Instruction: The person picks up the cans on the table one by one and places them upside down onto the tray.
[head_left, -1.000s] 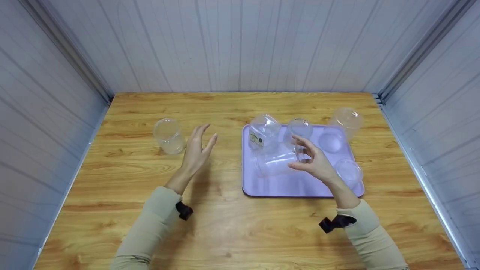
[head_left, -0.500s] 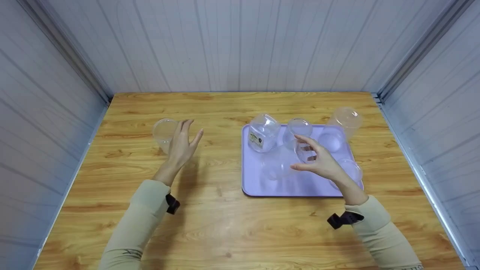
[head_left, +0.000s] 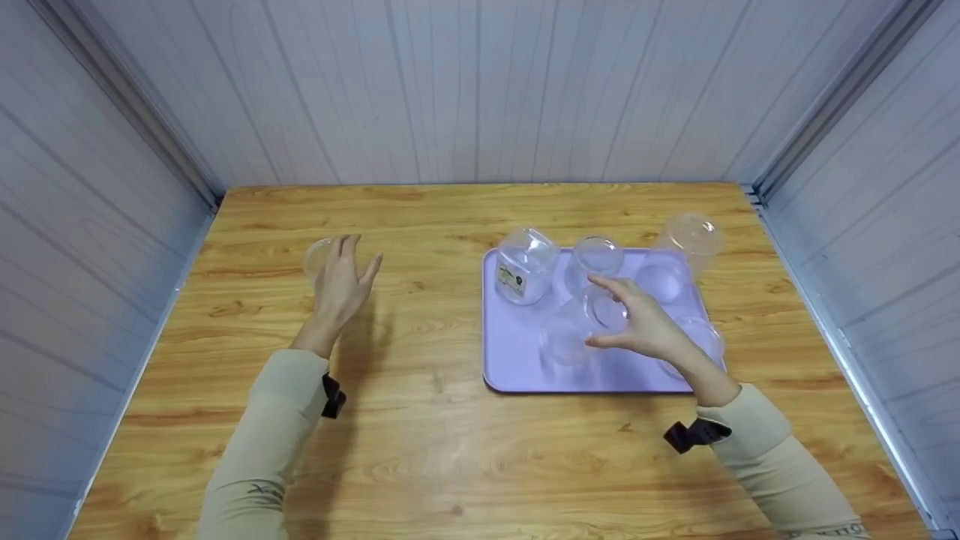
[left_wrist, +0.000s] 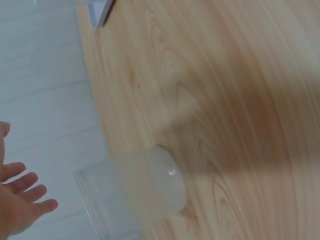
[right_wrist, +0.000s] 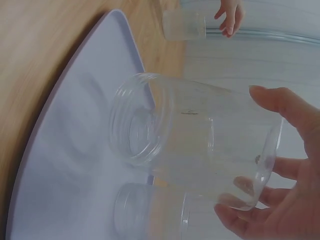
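My right hand [head_left: 649, 326] grips a clear plastic jar [right_wrist: 200, 135] by its base end, thumb on one side and fingers on the other. The jar is tilted, its threaded mouth pointing down toward the purple tray [head_left: 510, 367]. At the left of the table a second clear jar [left_wrist: 137, 192] stands upright. Beside it, my left hand [head_left: 341, 289] is spread with fingers loosely extended, partly covering that jar in the head view. In the left wrist view, a gap shows between these fingers [left_wrist: 30, 192] and the jar.
A labelled jar [head_left: 527, 262] and another clear jar [head_left: 596, 259] are at the tray's back edge. A further jar [head_left: 701, 345] is at its front right. One more clear jar [head_left: 691, 236] is by the back right corner. Pale panel walls [head_left: 480, 90] enclose the table.
My left hand has moved left to the standing jar. The jar in my right hand has turned from lying nearly sideways to pointing its mouth more downward.
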